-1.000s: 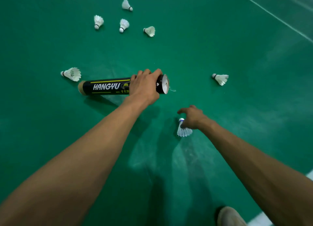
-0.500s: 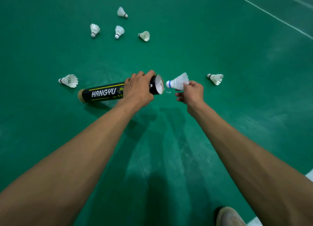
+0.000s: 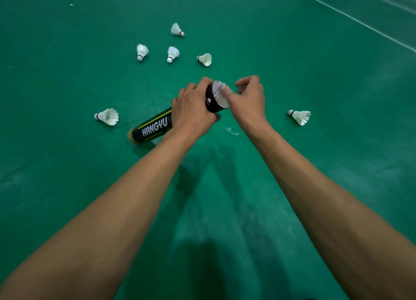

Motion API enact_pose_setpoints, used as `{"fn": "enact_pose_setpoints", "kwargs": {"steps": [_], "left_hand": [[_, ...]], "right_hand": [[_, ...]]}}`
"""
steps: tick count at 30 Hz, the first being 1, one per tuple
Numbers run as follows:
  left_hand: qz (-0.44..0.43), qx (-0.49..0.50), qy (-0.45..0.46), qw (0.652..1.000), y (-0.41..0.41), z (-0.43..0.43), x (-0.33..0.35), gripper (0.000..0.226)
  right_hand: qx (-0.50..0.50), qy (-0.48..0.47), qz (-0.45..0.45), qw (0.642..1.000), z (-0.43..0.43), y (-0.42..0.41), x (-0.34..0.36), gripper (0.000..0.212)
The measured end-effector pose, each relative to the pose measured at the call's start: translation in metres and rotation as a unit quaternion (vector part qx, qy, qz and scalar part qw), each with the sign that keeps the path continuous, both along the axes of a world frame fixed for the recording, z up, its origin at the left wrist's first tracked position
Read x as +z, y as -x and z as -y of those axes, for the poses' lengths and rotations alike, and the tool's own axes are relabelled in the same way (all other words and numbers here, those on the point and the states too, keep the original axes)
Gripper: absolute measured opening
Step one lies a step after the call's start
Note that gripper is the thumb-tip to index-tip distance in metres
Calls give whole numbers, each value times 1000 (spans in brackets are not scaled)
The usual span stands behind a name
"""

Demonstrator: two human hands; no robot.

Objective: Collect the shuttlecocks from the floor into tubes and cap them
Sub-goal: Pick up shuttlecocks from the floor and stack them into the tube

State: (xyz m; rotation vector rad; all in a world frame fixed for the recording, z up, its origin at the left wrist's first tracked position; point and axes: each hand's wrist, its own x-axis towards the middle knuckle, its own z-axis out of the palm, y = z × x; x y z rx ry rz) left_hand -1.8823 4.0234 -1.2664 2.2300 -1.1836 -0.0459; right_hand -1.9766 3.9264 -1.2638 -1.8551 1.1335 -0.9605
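Note:
A black tube (image 3: 153, 127) marked HANGYU lies slanted on the green floor, its open mouth raised to the right. My left hand (image 3: 193, 113) grips the tube near that mouth. A white shuttlecock (image 3: 219, 97) sits in the mouth with only its feather skirt showing. My right hand (image 3: 249, 104) is at the mouth; its blurred thumb touches the feathers while the loosely curled fingers stay clear of the tube. Loose shuttlecocks lie on the floor to the left (image 3: 108, 117) and to the right (image 3: 300, 117).
Several more shuttlecocks lie farther away, among them one (image 3: 142, 51), one (image 3: 172, 54) and one (image 3: 205, 59). A small clear scrap (image 3: 230, 131) lies on the floor under my right wrist. A white court line (image 3: 360, 21) runs across the far right.
My right hand lifted a shuttlecock off the floor, carried it to the tube mouth and pushed it in, cork first. My left hand tilted the tube's open end up.

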Motion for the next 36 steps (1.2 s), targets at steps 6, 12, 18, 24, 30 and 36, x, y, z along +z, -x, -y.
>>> {"fn": "enact_pose_setpoints", "kwargs": {"steps": [6, 12, 18, 24, 30, 36], "left_hand": [[-7, 17, 54, 998, -14, 8, 3, 71], [-6, 21, 75, 997, -11, 4, -7, 34], [-13, 16, 70, 997, -49, -41, -20, 51], [-25, 98, 100, 990, -64, -51, -18, 50], [-10, 107, 122, 987, -35, -18, 7, 66], [57, 6, 95, 994, 14, 27, 2, 62]], "right_hand": [[73, 134, -33, 988, 5, 10, 43, 50], [237, 7, -207, 949, -25, -26, 27, 70], [299, -185, -166, 921, -59, -73, 25, 46], [215, -121, -143, 959, -90, -99, 43, 53], [-20, -30, -59, 998, -37, -76, 78, 49], [-150, -63, 3, 987, 18, -9, 52, 41]]}}
